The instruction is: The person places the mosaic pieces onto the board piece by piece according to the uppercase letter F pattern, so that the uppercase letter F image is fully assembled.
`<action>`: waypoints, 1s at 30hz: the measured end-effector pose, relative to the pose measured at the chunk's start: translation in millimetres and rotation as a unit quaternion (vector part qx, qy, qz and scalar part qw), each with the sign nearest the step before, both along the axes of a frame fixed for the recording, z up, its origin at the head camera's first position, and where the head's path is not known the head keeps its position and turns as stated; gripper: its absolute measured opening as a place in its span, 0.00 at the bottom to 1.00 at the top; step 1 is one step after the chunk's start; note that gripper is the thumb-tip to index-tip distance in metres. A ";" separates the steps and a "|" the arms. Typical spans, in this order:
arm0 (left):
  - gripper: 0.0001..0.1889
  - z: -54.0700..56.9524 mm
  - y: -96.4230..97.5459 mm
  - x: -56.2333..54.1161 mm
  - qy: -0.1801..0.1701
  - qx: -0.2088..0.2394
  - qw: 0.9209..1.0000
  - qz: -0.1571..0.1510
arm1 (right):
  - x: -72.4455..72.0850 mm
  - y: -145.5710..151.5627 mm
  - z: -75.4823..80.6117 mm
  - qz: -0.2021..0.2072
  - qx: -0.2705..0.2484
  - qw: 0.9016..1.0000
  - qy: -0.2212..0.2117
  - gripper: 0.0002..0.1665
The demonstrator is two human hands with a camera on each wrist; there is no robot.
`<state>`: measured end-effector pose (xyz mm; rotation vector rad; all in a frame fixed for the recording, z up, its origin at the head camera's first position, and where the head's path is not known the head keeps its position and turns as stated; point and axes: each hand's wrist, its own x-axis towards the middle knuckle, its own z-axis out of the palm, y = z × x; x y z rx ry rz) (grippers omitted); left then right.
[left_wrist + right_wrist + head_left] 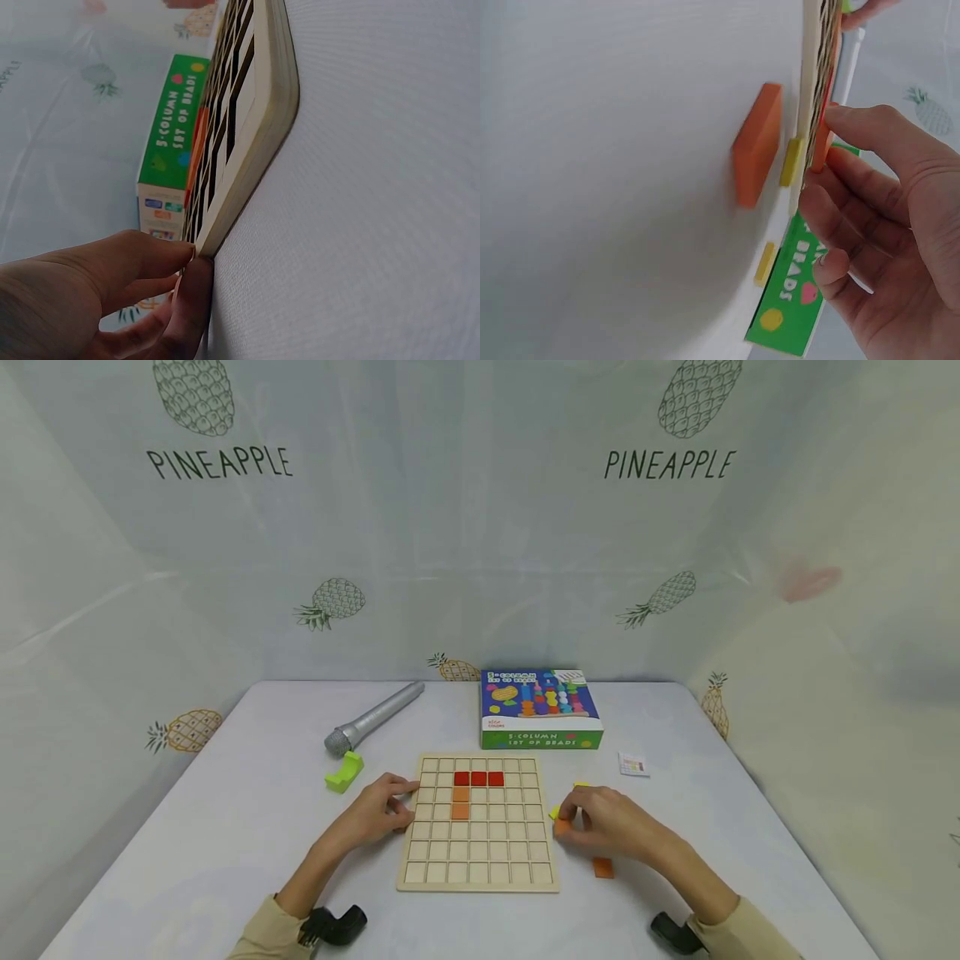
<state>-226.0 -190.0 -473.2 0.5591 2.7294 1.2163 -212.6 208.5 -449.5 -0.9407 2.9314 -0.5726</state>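
Note:
A wooden grid board [480, 852] lies on the white table. Three red tiles [478, 779] sit side by side in its second row, and two orange tiles [461, 802] run down beneath the leftmost red one. At the board's left edge, my left hand [371, 814] pinches the rim between thumb and finger, close up in the left wrist view. Just off the right edge, my right hand [615, 822] holds an orange tile [821, 146] between thumb and fingertips. Another orange tile [603, 867] lies on the table below that hand. Two yellow pieces [791, 161] are partly hidden behind it in the head view.
A bead-set box [542, 710] stands behind the board. To the left are a silver microphone [375, 718] and a lime-green curved block [345, 772]. A small printed card [633, 765] lies at the right. Pineapple-print sheeting [450, 527] hangs around the table.

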 end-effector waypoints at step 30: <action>0.28 1.5 0.4 -0.1 -0.002 0.005 1.000 -0.003 | -15.4 -126.3 2.0 0.095 0.051 0.993 0.050 0.10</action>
